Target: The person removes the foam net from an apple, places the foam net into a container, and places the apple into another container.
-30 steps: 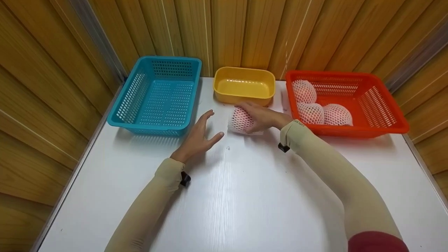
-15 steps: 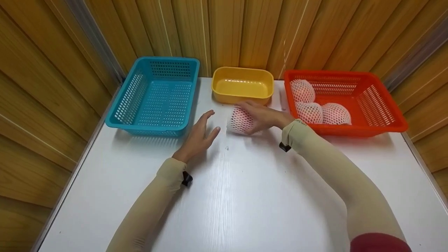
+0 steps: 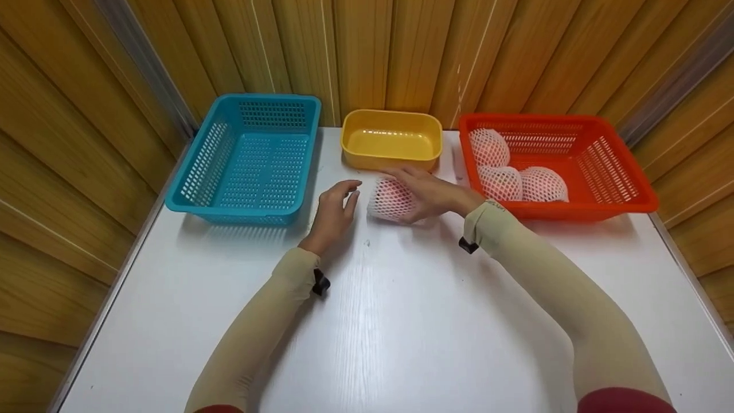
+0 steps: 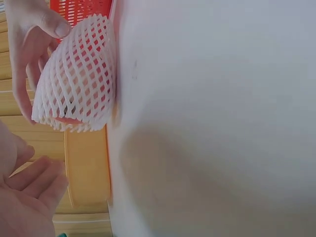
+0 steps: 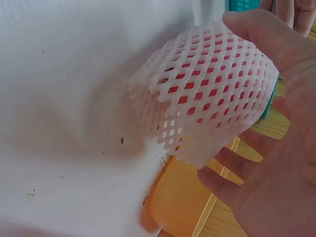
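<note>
A round red fruit in a white foam net (image 3: 392, 199) is at the middle of the white table, in front of the yellow tub. From its right side my right hand (image 3: 427, 194) grips it, thumb in front and fingers behind. Loose net spreads past the fruit in the right wrist view, where the net sleeve (image 5: 212, 74) shows red through its holes. My left hand (image 3: 335, 209) hovers just left of the fruit, apart from it, with bent fingers and nothing held. In the left wrist view the left fingers (image 4: 42, 185) are beside the net's open end.
A yellow tub (image 3: 391, 159) stands at the back middle. At left is a blue-green basket (image 3: 243, 212) with no contents visible. The red basket (image 3: 596, 212) at right holds several netted fruits (image 3: 543, 184). Wooden panels (image 3: 367, 51) close off the back and sides.
My left hand has moved slightly right toward the netted fruit, its thumb and fingers drawing closer together. The right hand keeps its grip on the fruit. The head view has shifted slightly.
</note>
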{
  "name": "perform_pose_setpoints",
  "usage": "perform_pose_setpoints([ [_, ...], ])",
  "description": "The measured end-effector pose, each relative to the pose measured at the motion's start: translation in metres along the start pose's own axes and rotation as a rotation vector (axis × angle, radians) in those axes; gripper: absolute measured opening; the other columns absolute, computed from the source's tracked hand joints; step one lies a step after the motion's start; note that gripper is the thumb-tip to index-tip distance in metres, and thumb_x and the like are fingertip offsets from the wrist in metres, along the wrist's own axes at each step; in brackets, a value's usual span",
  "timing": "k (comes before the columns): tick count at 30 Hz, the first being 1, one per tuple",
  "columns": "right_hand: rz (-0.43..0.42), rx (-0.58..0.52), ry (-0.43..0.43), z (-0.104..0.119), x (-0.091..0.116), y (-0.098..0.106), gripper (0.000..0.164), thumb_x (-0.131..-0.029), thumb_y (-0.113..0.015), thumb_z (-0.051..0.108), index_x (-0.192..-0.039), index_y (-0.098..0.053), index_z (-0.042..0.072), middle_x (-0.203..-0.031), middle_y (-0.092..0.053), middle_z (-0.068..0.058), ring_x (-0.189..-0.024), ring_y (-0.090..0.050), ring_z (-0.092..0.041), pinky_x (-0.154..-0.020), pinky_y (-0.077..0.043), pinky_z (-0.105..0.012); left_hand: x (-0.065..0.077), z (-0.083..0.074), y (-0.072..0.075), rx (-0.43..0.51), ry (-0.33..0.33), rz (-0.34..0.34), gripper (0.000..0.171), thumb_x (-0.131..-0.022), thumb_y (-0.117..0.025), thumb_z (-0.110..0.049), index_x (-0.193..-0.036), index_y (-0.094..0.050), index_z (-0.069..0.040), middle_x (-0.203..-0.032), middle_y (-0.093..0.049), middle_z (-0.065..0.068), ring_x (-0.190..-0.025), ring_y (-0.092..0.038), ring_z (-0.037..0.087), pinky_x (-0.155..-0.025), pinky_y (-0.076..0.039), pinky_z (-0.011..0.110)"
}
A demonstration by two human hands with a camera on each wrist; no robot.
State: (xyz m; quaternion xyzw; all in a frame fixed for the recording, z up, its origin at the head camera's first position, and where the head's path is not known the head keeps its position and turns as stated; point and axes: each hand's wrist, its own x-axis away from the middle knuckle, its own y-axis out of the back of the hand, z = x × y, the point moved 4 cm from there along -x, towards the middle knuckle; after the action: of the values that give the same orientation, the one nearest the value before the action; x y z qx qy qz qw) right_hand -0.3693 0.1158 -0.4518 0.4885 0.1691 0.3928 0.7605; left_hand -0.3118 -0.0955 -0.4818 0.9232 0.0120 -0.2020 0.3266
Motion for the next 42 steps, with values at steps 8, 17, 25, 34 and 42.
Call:
perform_pose_setpoints([
  [8, -0.009, -0.015, 0.002, 0.002, 0.009, 0.000, 0.113, -0.079, -0.089, 0.031, -0.164, -0.014, 0.033, -0.161, -0.027, -0.012, -0.147, -0.031, -0.032, -0.118, -0.031, -0.057, -0.003, 0.001, -0.009, 0.033, -0.004, -0.008, 0.025, -0.101, -0.062, 0.000, -0.125, -0.068, 0.003, -0.124, -0.071, 0.016, -0.114, -0.068, 0.026, -0.100, -0.054, 0.033],
  [17, -0.064, -0.082, 0.021, 0.004, 0.019, 0.007, 0.112, -0.080, -0.089, 0.029, -0.165, -0.016, 0.028, -0.165, -0.022, -0.014, -0.151, -0.023, -0.033, -0.119, -0.029, -0.059, -0.003, -0.002, -0.022, 0.159, -0.060, 0.058, 0.028, -0.095, -0.068, 0.006, -0.123, -0.070, 0.004, -0.121, -0.072, 0.019, -0.110, -0.070, 0.034, -0.094, -0.058, 0.040],
  [25, -0.079, -0.104, -0.016, 0.001, 0.032, 0.010, 0.113, -0.080, -0.089, 0.035, -0.165, -0.015, 0.029, -0.169, -0.018, -0.008, -0.154, -0.018, -0.031, -0.118, -0.026, -0.063, 0.000, -0.015, -0.034, 0.166, -0.109, 0.298, 0.040, -0.097, -0.066, 0.004, -0.137, -0.063, -0.001, -0.132, -0.067, 0.015, -0.120, -0.066, 0.028, -0.098, -0.056, 0.038],
  [34, -0.090, -0.092, -0.008, -0.003, 0.041, 0.009, 0.113, -0.081, -0.089, 0.035, -0.165, -0.014, 0.027, -0.169, -0.017, -0.006, -0.153, -0.020, -0.032, -0.118, -0.028, -0.062, 0.005, -0.025, -0.040, 0.116, -0.238, 0.394, 0.050, -0.097, -0.063, 0.007, -0.144, -0.058, -0.011, -0.136, -0.065, 0.008, -0.126, -0.062, 0.023, -0.104, -0.051, 0.033],
  [42, -0.078, -0.111, -0.022, -0.003, 0.048, 0.008, 0.116, -0.080, -0.090, 0.034, -0.164, -0.010, 0.041, -0.169, -0.019, -0.005, -0.152, -0.023, -0.033, -0.117, -0.029, -0.065, 0.005, -0.030, -0.043, 0.133, -0.273, 0.422, 0.056, -0.089, -0.073, 0.005, -0.142, -0.056, -0.003, -0.128, -0.066, 0.013, -0.117, -0.063, 0.031, -0.102, -0.053, 0.042],
])
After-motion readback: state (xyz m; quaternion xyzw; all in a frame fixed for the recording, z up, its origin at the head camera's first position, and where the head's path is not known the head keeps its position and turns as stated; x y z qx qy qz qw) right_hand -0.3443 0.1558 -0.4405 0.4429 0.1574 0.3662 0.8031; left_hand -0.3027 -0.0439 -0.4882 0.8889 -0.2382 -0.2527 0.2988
